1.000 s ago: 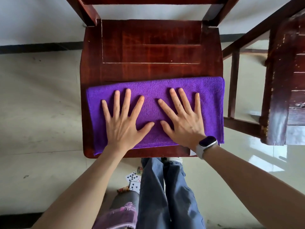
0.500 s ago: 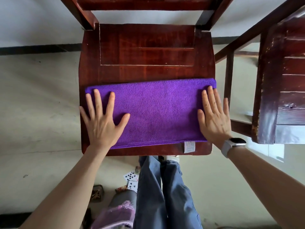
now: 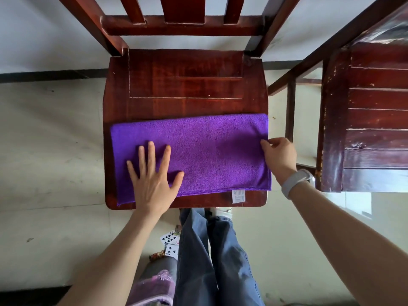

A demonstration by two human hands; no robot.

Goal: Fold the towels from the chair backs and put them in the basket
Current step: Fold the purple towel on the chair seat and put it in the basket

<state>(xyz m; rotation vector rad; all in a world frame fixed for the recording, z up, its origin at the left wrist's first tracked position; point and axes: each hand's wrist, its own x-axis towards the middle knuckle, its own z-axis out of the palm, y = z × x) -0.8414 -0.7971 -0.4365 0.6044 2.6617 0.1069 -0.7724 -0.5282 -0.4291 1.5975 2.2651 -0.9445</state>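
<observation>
A purple towel (image 3: pixel 209 151), folded into a long flat strip, lies across the front half of a dark red wooden chair seat (image 3: pixel 185 85). A white label hangs from its near edge at the right. My left hand (image 3: pixel 152 175) rests flat on the towel's left part, fingers spread. My right hand (image 3: pixel 279 156) pinches the towel's right edge between thumb and fingers; a grey watch sits on that wrist. No basket is in view.
A second dark wooden chair (image 3: pixel 366 120) stands close on the right. Playing cards (image 3: pixel 171 239) and a pink-purple object (image 3: pixel 152 286) lie on the pale floor by my legs. The chair back's slats (image 3: pixel 183 18) rise at the top.
Both hands slid outward from the towel's middle. The left hand has come back inward to lie flat on the left part, while the right hand has closed on the right edge.
</observation>
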